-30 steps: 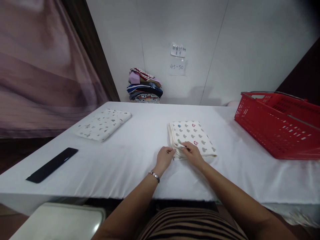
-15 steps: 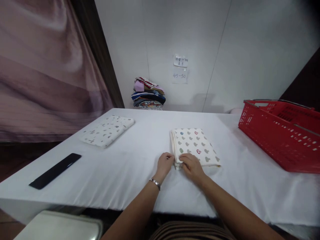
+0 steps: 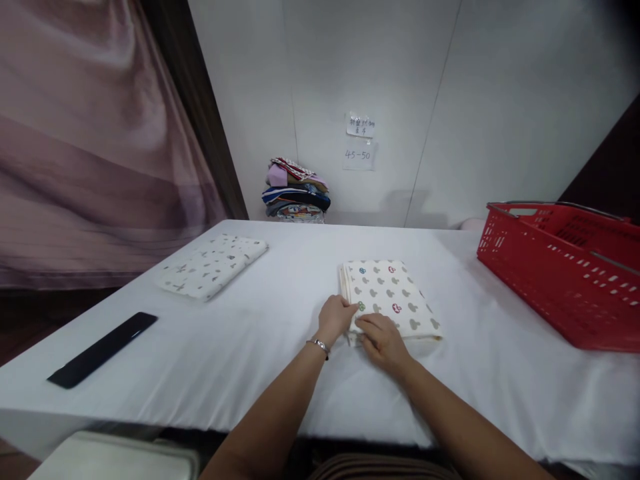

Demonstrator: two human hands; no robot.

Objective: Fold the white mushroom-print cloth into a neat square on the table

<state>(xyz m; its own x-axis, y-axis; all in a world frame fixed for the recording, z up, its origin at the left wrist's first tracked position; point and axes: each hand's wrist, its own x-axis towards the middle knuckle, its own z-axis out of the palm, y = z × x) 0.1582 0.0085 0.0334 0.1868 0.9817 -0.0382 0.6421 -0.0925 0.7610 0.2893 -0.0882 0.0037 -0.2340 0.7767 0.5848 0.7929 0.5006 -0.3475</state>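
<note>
My left hand [image 3: 336,320] and right hand [image 3: 386,343] pinch the folded cloth [image 3: 383,292] near the table's [image 3: 260,373] front edge; uneven tugging could skew its folds.

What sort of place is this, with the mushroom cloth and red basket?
Probably a workroom or booth for cloth things, though I can't be sure. A folded mushroom-print cloth lies on a white-covered table, folded fabrics are stacked near the wall, and handwritten papers hang there.

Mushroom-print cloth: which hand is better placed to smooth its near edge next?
Probably the right hand: it lies over the near edge of the cloth; the left hand is farther left.
</note>
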